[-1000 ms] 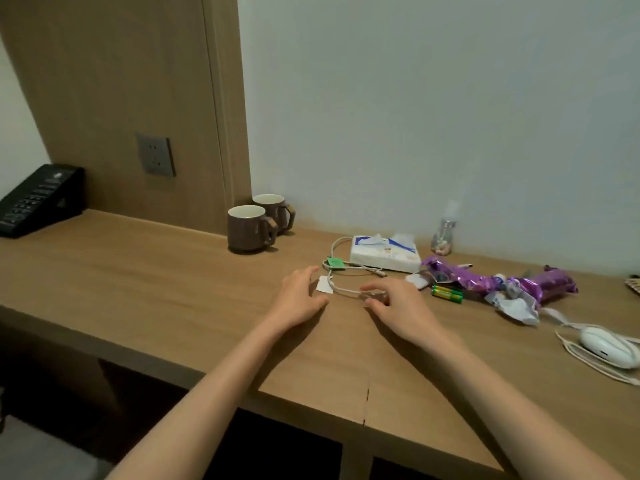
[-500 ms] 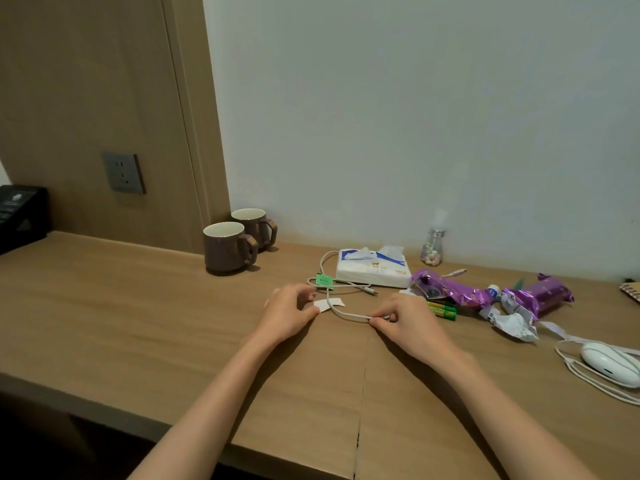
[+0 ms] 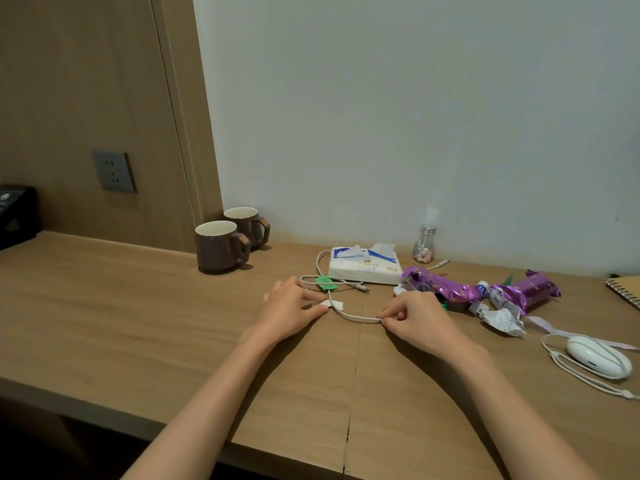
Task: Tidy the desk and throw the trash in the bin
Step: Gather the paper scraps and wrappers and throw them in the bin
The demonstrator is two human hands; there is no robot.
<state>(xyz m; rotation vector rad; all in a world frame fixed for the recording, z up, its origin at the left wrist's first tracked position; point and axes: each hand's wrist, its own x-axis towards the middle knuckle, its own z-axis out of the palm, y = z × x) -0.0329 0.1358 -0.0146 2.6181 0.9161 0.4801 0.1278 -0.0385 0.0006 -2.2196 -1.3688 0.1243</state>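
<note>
A thin white cable point(image 3: 353, 317) with a green tag point(image 3: 325, 283) and a white tag point(image 3: 334, 304) loops across the wooden desk point(image 3: 138, 306). My right hand point(image 3: 417, 318) pinches the cable between thumb and fingers. My left hand point(image 3: 289, 306) presses on the cable by the white tag. To the right lie purple foil wrappers point(image 3: 446, 289), a second purple wrapper point(image 3: 528, 289) and crumpled white paper point(image 3: 502, 315). A green battery is partly hidden behind my right hand. No bin is in view.
Two brown mugs point(image 3: 221, 244) stand near the wall. A tissue pack point(image 3: 365, 268) and a small glass bottle point(image 3: 425, 244) sit behind the cable. A white mouse-shaped device point(image 3: 597, 356) with a cord lies at right, a notebook point(image 3: 625, 289) at far right, a black phone point(image 3: 15, 213) at far left.
My right hand has drawn the cable toward me and lifted its pinch slightly. My left hand stays by the white tag. The camera has turned to the right.
</note>
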